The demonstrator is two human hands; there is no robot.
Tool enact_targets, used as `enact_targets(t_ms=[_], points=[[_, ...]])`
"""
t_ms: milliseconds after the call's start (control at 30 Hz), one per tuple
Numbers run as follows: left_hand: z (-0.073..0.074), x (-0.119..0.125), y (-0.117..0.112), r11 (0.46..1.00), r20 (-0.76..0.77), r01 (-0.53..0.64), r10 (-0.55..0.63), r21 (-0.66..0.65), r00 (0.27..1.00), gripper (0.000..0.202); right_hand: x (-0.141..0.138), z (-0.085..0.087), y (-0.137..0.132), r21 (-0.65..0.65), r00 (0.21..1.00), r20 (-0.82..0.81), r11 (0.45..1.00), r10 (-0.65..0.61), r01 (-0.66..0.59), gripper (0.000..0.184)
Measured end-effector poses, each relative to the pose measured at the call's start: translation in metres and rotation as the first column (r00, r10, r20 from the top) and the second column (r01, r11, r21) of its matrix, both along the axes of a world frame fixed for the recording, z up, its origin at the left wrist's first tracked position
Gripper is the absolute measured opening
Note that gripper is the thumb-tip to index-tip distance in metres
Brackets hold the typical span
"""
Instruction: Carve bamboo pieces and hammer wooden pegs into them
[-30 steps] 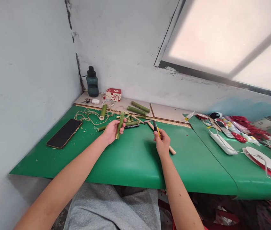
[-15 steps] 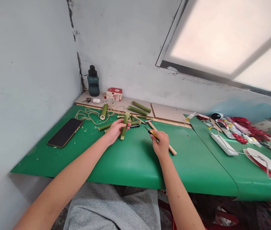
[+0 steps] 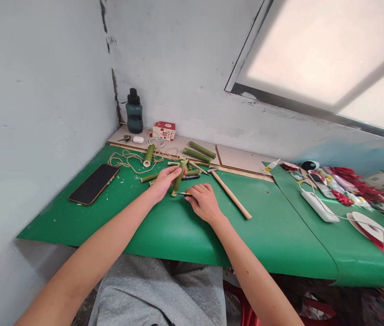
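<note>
My left hand (image 3: 165,182) is closed around a green bamboo piece (image 3: 177,183), held tilted a little above the green table cover (image 3: 117,222). My right hand (image 3: 204,201) grips a craft knife (image 3: 187,194) with a yellow and black handle. The knife's blade meets the lower end of the bamboo piece; whether it cuts in is too small to tell. Behind my hands lie several bamboo pieces (image 3: 149,177) and a black marker (image 3: 192,176), partly hidden. A hammer (image 3: 231,194) with a wooden handle rests to the right of my right hand.
A phone (image 3: 94,184) lies at the left, with twine (image 3: 123,158) behind it. A bottle (image 3: 134,113) and a red-and-white box (image 3: 163,131) stand by the wall. At the right are a white power strip (image 3: 319,206) and a ribbon spool (image 3: 375,228).
My right hand has moved left with the craft knife, from beside the hammer to the bamboo's lower end. The bamboo piece in my left hand tilts slightly more. The view has shifted slightly.
</note>
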State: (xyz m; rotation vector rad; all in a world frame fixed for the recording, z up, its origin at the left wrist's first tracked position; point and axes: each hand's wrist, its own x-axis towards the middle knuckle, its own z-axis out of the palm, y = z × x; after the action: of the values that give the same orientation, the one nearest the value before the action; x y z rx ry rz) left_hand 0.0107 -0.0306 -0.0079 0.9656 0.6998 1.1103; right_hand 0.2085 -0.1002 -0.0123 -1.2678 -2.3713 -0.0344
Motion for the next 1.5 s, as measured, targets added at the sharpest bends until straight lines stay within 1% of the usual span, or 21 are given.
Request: enact_targets(t_ms=[133,233,333,400,467,533,667,833,967,1200,1500], points=[[-0.002,0.0,0.003,1.0,-0.037,-0.007,0.008,0.013,0.999,0.045,-0.009,-0.006,0.005,0.027,0.998,-0.004,0.998,-0.06,0.06,0.014],[-0.003,0.001,0.002,0.999,-0.038,0.027,-0.025,0.034,0.999,0.044,-0.011,-0.01,0.002,0.034,0.994,-0.021,0.993,-0.11,0.111,0.016],[-0.002,0.004,-0.002,0.994,0.048,0.091,-0.094,0.064,0.994,0.044,-0.01,-0.012,-0.001,0.039,0.988,-0.04,0.988,-0.149,0.15,0.019],[0.001,0.004,-0.005,0.991,0.133,0.126,-0.132,0.05,0.982,0.042,-0.009,-0.012,-0.003,0.041,0.985,-0.055,0.985,-0.162,0.165,0.017],[0.004,0.003,-0.008,0.986,0.194,0.167,-0.168,0.024,0.966,0.039,-0.009,-0.01,-0.003,0.039,0.985,-0.066,0.986,-0.158,0.161,0.015],[0.007,0.002,-0.01,0.977,0.222,0.212,-0.211,0.02,0.952,0.038,-0.009,-0.01,-0.004,0.031,0.987,-0.068,0.989,-0.144,0.146,0.014],[0.007,0.002,-0.012,0.966,0.199,0.253,-0.258,0.054,0.945,0.045,-0.01,-0.01,-0.003,0.017,0.99,-0.058,0.991,-0.13,0.131,0.011],[0.005,0.003,-0.014,0.958,0.155,0.277,-0.285,0.074,0.946,0.044,-0.008,-0.013,0.0,0.009,0.992,-0.059,0.994,-0.112,0.112,0.018],[0.007,0.004,-0.015,0.955,0.14,0.289,-0.297,0.07,0.945,0.045,-0.007,-0.015,0.002,0.008,0.992,-0.077,0.995,-0.101,0.101,0.021],[0.009,0.005,-0.019,0.957,0.11,0.279,-0.287,0.084,0.952,0.048,-0.007,-0.016,0.003,-0.004,0.991,-0.071,0.994,-0.111,0.111,0.026],[0.004,0.002,-0.016,0.956,0.094,0.274,-0.284,0.102,0.954,0.053,-0.009,-0.015,0.005,-0.009,0.997,-0.042,0.998,-0.061,0.061,0.023]])
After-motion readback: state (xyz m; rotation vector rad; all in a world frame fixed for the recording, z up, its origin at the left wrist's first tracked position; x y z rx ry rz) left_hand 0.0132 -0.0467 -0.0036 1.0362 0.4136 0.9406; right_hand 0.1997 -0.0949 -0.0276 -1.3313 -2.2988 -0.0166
